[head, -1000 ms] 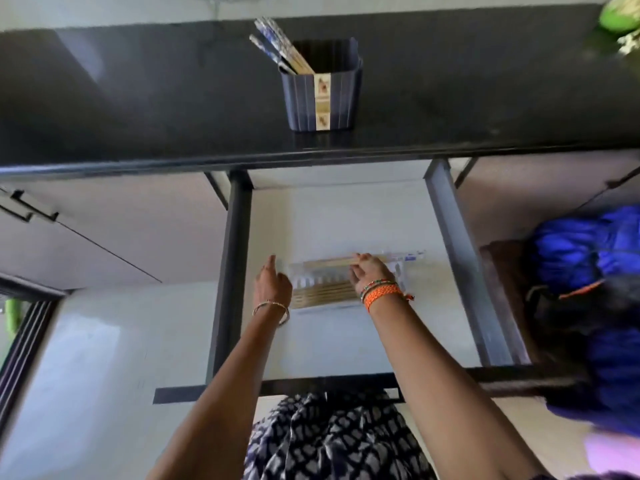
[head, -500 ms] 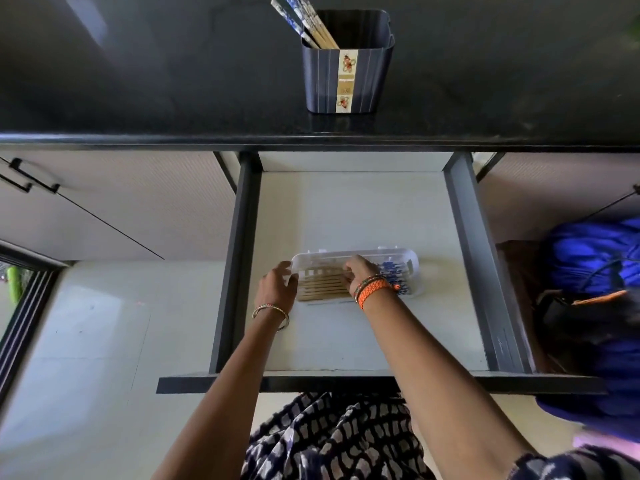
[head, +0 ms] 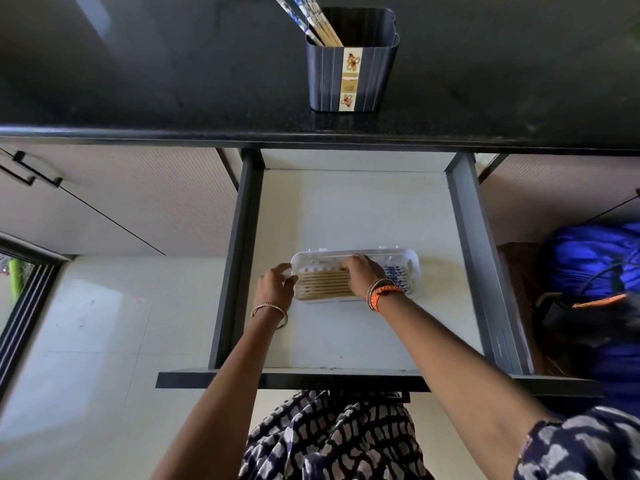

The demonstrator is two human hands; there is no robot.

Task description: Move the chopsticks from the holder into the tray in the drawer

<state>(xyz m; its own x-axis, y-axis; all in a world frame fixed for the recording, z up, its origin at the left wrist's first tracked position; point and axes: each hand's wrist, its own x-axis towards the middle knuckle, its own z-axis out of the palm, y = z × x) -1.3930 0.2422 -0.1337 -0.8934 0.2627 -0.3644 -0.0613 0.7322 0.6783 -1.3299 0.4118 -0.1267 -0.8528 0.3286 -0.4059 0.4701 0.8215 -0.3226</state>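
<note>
Chopsticks (head: 323,287) lie side by side in a white plastic tray (head: 414,268) on the pale floor of an open drawer (head: 346,209), their wooden ends toward the left and their blue-patterned ends toward the right. The right hand (head: 362,277) rests palm down on top of them near the tray's middle, fingers spread flat over the sticks; whether it grips any of them cannot be told. The left hand (head: 277,287) sits at the tray's left end, thumb and fingers slightly apart and touching the rim, not closed around anything. Both wrists carry bangles, the right one with an orange braided band. More chopsticks (head: 311,20) stand tilted to the left in a dark ribbed holder (head: 367,77) on the black countertop (head: 156,81) above the drawer, well apart from the tray. A blue bag (head: 588,268) sits to the right of the drawer, and patterned clothing (head: 329,441) shows below the drawer front.
</note>
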